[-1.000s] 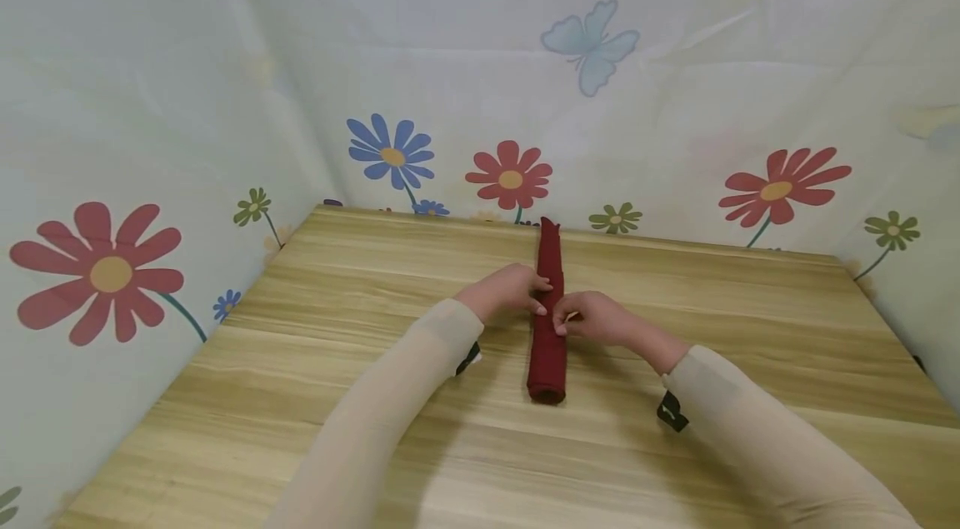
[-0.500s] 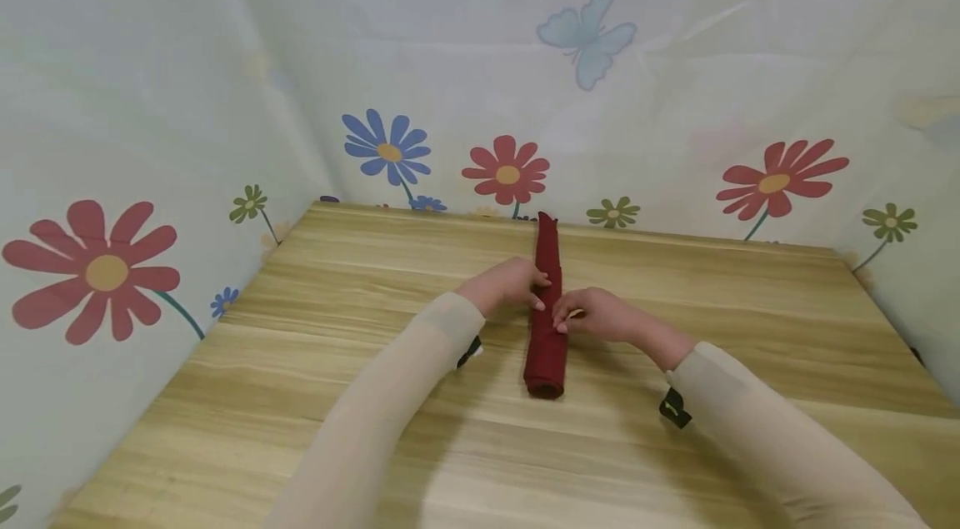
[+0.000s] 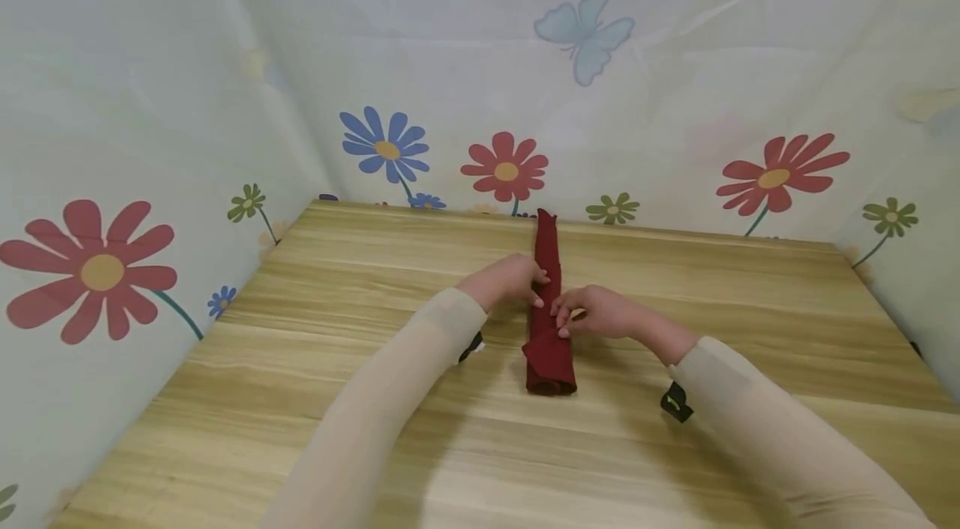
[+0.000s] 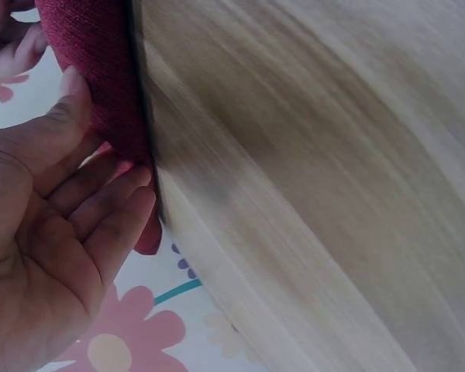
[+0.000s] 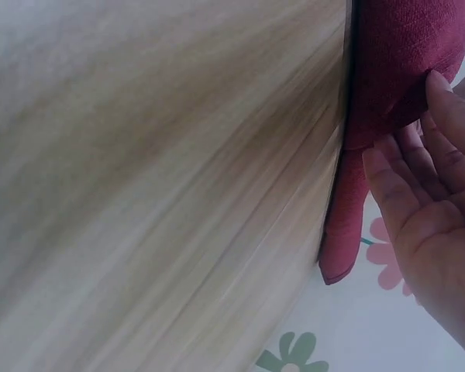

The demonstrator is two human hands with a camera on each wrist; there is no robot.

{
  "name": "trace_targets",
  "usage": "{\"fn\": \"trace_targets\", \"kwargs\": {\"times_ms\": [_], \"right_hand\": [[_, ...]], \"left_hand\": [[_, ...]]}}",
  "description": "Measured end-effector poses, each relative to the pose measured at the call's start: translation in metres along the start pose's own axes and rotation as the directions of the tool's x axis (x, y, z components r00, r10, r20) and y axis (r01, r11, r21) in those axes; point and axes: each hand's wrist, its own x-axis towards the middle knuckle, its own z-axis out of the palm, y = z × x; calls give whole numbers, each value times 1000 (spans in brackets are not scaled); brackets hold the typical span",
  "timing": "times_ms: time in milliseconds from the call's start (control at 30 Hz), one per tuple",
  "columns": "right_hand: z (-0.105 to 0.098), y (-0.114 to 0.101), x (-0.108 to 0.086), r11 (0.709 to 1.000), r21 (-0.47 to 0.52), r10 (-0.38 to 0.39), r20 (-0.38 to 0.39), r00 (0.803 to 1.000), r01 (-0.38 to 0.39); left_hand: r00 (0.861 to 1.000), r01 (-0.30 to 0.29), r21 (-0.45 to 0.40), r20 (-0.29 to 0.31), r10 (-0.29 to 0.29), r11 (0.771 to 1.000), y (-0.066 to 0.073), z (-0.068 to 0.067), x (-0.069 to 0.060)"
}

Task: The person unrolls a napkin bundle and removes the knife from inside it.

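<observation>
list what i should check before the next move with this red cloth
1. Left hand at the roll: ok, its fingertips are at the cloth's left side.
2. Right hand at the roll: ok, its fingertips are at the opposite side.
3. Firm hold by both hands: cannot tell, the views do not show how tightly the fingers press.
4. Near end wound neatly: not ok, a loose flap lies across the top with a corner sticking out.
5. Even width: not ok, the red cloth looks narrower at the far end, even allowing for perspective.
</observation>
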Motion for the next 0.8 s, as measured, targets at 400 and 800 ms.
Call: {"fn": "trace_targets", "kwargs": {"times_ms": [400,800], "right_hand": [[-3,-1,-3,997,72,5,24,1000,-7],[-5,-4,-18,997,-3,-74,183,980,76]], "left_hand": [[1000,-30,43,-1,30,999,-1,1,1],[999,-32,53,-9,32,998,-4,1,2]]}}
